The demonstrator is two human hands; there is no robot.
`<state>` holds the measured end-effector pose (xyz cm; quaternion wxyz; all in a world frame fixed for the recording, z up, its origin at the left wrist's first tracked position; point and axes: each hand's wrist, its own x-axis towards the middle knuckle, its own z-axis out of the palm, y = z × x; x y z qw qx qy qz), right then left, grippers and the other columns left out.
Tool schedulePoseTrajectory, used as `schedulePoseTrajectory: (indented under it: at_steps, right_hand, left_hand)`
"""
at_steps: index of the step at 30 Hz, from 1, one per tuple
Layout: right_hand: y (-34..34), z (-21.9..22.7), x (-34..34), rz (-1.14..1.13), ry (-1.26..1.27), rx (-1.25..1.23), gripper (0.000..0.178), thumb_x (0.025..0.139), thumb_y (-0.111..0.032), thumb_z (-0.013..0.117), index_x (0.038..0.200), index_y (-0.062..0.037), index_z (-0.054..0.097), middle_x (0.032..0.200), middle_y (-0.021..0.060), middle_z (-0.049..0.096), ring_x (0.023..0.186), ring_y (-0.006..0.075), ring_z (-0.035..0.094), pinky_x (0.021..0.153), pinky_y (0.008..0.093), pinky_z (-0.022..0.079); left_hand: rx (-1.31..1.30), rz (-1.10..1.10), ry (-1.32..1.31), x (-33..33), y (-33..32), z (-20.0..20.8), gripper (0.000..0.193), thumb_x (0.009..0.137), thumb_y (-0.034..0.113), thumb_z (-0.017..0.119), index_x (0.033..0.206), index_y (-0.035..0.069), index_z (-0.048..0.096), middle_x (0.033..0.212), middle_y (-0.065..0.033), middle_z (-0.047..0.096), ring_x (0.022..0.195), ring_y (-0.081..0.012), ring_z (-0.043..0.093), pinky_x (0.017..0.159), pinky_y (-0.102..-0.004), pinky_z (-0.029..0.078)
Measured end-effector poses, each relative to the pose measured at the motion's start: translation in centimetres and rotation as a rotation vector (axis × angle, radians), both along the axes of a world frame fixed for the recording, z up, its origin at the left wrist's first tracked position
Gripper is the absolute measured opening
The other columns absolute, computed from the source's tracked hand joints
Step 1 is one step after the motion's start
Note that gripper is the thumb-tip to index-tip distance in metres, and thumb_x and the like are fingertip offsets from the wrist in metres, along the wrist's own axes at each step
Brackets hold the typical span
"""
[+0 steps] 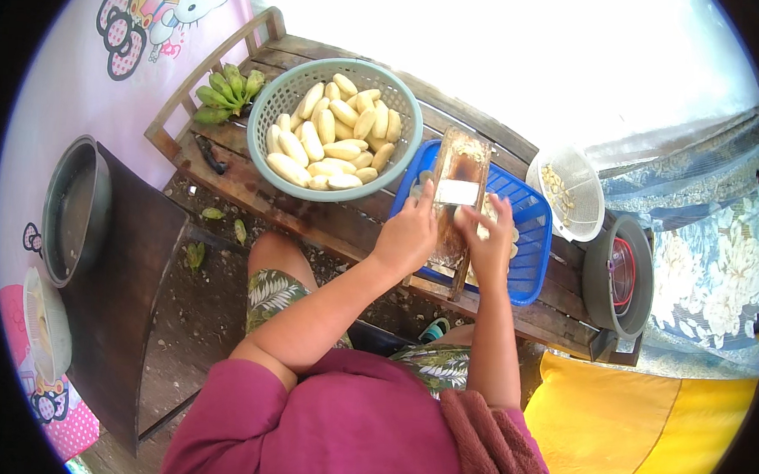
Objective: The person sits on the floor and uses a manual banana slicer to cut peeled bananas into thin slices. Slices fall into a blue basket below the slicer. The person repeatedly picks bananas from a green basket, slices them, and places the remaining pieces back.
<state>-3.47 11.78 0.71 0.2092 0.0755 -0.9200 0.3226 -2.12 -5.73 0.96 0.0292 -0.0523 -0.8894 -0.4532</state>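
A wooden slicer point(463, 169) with a pale, light plate across its middle lies slanted over a blue plastic basket point(530, 282). My left hand point(409, 230) is closed on the slicer's left edge, fingers toward the plate. My right hand point(488, 242) is over the slicer's right side, thumb and fingers apart; a small pale spot shows by the thumb tip, too small to make out. Round pale banana slices point(515, 236) lie in the basket beside and below that hand. To the left, a grey-green colander point(260, 151) holds many peeled bananas point(324, 137).
The slatted wooden bench point(230, 171) bears green bananas point(225, 95) and a dark-handled tool point(210, 155). At right stand a white strainer point(591, 195) with pale bits and a grey basin point(598, 280). A dark table point(133, 252) with a metal basin point(80, 211) is at left.
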Motion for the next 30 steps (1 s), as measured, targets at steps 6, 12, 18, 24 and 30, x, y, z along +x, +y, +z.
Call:
schedulePoseTrajectory:
  at_steps: [6, 12, 18, 24, 30]
  right_hand:
    - [-0.2, -0.8, -0.3, -0.002, 0.055, -0.02, 0.027, 0.074, -0.017, 0.084, 0.101, -0.0185, 0.08, 0.136, 0.0191, 0.056, 0.138, 0.0424, 0.039, 0.112, 0.0504, 0.032]
    - [0.5, -1.1, -7.4, -0.038, -0.01, -0.105, 0.029, 0.079, -0.025, 0.081, 0.108, -0.0194, 0.078, 0.138, 0.0198, 0.054, 0.134, 0.0385, 0.043, 0.11, 0.0454, 0.035]
    - [0.3, -0.9, 2.2, 0.013, -0.13, -0.038, 0.033, 0.075, -0.018, 0.084, 0.107, -0.0186, 0.079, 0.139, 0.0198, 0.053, 0.133, 0.037, 0.045, 0.11, 0.045, 0.036]
    - [0.2, -1.0, -3.3, -0.033, -0.074, -0.057, 0.029, 0.077, -0.023, 0.082, 0.106, -0.0174, 0.079, 0.141, 0.0208, 0.052, 0.134, 0.0348, 0.045, 0.109, 0.0434, 0.037]
    - [0.9, -0.2, -6.5, 0.014, -0.245, -0.256, 0.034, 0.078, -0.027, 0.082, 0.109, -0.0151, 0.077, 0.141, 0.0244, 0.051, 0.133, 0.0335, 0.048, 0.109, 0.044, 0.038]
  left_hand:
    - [-0.002, 0.013, 0.067, 0.0, 0.2, -0.7, 0.056, 0.098, 0.016, 0.046, 0.149, -0.002, 0.032, 0.108, -0.0267, 0.058, 0.09, -0.0454, 0.063, 0.077, -0.0506, 0.053]
    - [-0.04, 0.005, 0.041, -0.1, 0.1, -0.1, 0.056, 0.098, 0.017, 0.046, 0.149, -0.001, 0.032, 0.113, -0.0282, 0.058, 0.091, -0.0448, 0.063, 0.079, -0.0496, 0.054]
    - [-0.001, 0.019, 0.014, 0.1, 0.2, 0.0, 0.055, 0.099, 0.017, 0.045, 0.149, -0.002, 0.032, 0.11, -0.0275, 0.058, 0.094, -0.0454, 0.062, 0.081, -0.0508, 0.052]
    - [-0.062, 0.009, 0.078, -0.2, 0.2, -0.5, 0.056, 0.098, 0.018, 0.047, 0.148, -0.002, 0.032, 0.114, -0.0283, 0.058, 0.088, -0.0454, 0.065, 0.076, -0.0501, 0.055]
    - [-0.02, 0.009, 0.026, -0.1, 0.2, -0.1, 0.054, 0.099, 0.016, 0.045, 0.149, -0.001, 0.034, 0.111, -0.0287, 0.058, 0.094, -0.0459, 0.062, 0.081, -0.0511, 0.052]
